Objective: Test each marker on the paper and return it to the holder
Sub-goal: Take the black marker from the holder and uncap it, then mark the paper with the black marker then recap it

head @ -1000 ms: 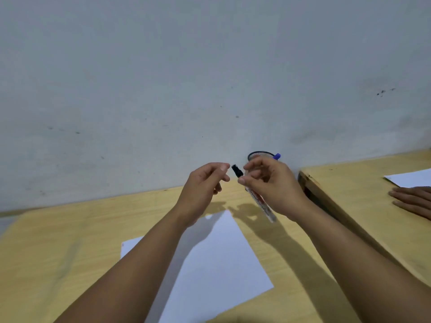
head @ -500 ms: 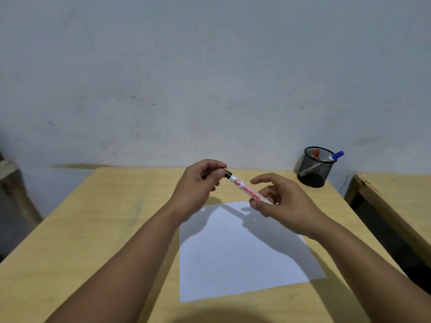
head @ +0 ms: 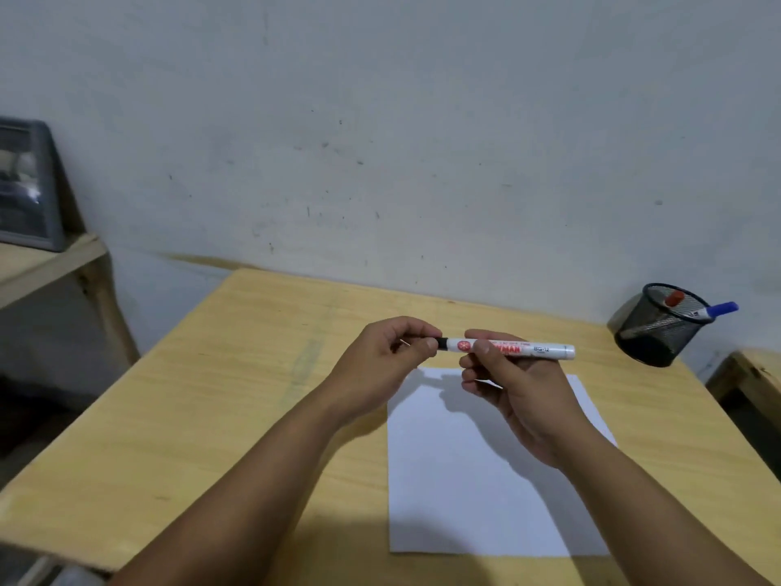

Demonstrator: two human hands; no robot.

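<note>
I hold a white marker (head: 536, 350) with red lettering level above the far edge of a white sheet of paper (head: 477, 480). My right hand (head: 511, 387) grips its barrel near the middle. My left hand (head: 389, 353) pinches the black cap end (head: 443, 343) at the marker's left tip. A black mesh holder (head: 653, 332) stands at the table's far right corner, with a red-capped marker (head: 675, 298) and a blue-capped marker (head: 718, 310) sticking out of it.
The paper lies on a light wooden table (head: 236, 395) against a pale wall. A lower wooden shelf (head: 46, 264) with a grey framed object (head: 25, 188) stands to the left. Another wooden table edge (head: 752, 374) is at the right.
The view swung left and down, bringing the holder to the far right. The marker turned from tilted to level, and my right hand closed around its barrel while my left kept the cap end.
</note>
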